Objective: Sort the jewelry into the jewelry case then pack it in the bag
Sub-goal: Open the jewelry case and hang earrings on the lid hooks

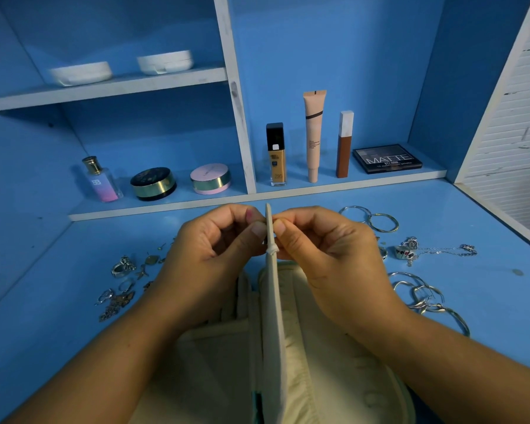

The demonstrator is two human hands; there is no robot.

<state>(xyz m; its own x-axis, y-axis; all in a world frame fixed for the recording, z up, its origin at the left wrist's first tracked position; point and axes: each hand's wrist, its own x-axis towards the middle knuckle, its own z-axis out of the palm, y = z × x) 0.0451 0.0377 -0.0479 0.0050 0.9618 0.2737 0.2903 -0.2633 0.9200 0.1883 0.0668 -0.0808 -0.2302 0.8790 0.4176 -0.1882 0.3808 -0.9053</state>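
Head view looks down on a blue table point(487, 301), where a cream jewelry case point(334, 377) lies open close to the person, between the two forearms. A stiff cream divider panel point(273, 316) of the case stands upright and is seen edge-on, rising from the middle of the case.

The left hand point(214, 249) pinches the panel's upper part from the left. Its thumb and forefinger are pressed against the panel and its other fingers point(227, 221) are curled in. The right hand point(325, 249) pinches it the same way from the right, so the two sets of fingertips face each other across the thin panel. A small cream knot point(271, 249) sits on the panel's edge just below them.

Jewelry lies loose on the table on both sides of the case. To the left is a scatter of silver rings and charms point(120, 283). To the right, two thin hoops point(380, 223) lie touching, near the shelf. A chunky ring point(404, 251) lies beside a fine chain point(441, 250), and a heap of large hoops point(426, 296) lies nearer the person.

On the low shelf point(166, 206) behind stand a perfume bottle point(100, 179), a black compact point(153, 183) and a pink compact point(210, 178). Past the white upright are a foundation bottle point(276, 154), a beige tube point(314, 133), a brown stick point(344, 145) and a flat palette point(386, 159) marked MATTE. Two white dishes point(80, 73) rest on the upper shelf.
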